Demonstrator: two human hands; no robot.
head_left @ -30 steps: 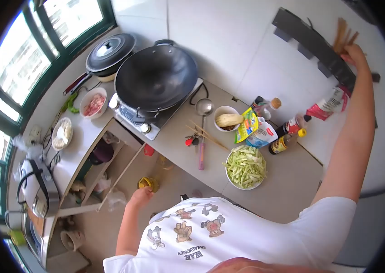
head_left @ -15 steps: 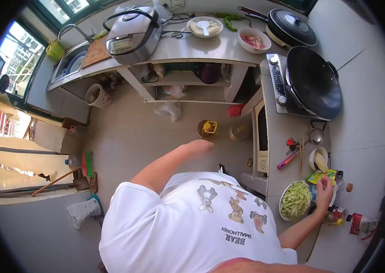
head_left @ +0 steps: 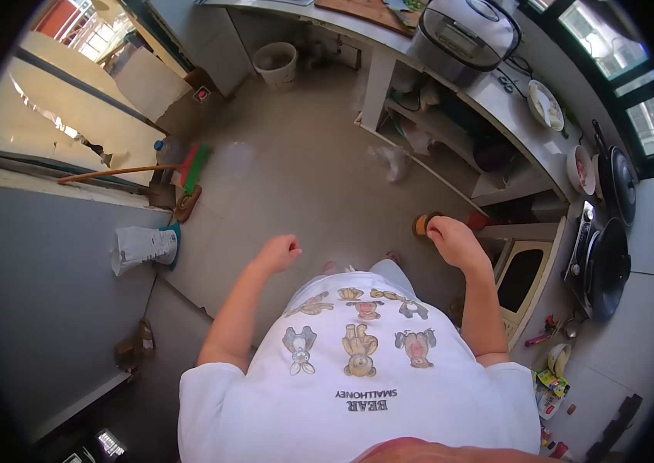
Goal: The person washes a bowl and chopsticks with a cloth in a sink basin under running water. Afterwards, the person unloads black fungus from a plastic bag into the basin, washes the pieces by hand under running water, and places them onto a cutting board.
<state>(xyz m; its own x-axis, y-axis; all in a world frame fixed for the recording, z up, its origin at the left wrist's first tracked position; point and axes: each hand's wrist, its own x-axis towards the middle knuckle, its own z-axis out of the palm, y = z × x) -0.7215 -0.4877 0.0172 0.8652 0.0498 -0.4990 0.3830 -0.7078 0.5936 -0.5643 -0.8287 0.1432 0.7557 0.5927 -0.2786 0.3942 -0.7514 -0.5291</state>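
Observation:
My left hand (head_left: 279, 253) is in front of my body over the floor, its fingers curled into a loose fist with nothing showing in them. My right hand (head_left: 454, 241) hangs on the other side, fingers bent in and pressed together, with no object visible in it. Just past its fingertips in the picture, a bottle with a yellow label (head_left: 422, 224) stands on the floor, partly covered by the hand. Whether the two touch is hard to see, but the bottle looks lower down.
A rice cooker (head_left: 462, 38) stands on the far counter. Along the right side are a black wok (head_left: 607, 270) on an induction cooker and a small bowl (head_left: 559, 357). A bucket (head_left: 275, 65), a plastic bag (head_left: 390, 162) and a broom (head_left: 194, 168) are on the floor.
My view has swung left, so the counters shift rightward. My right hand has left the items on the right counter and is now in front of me. The bowl of cut green vegetables is out of sight.

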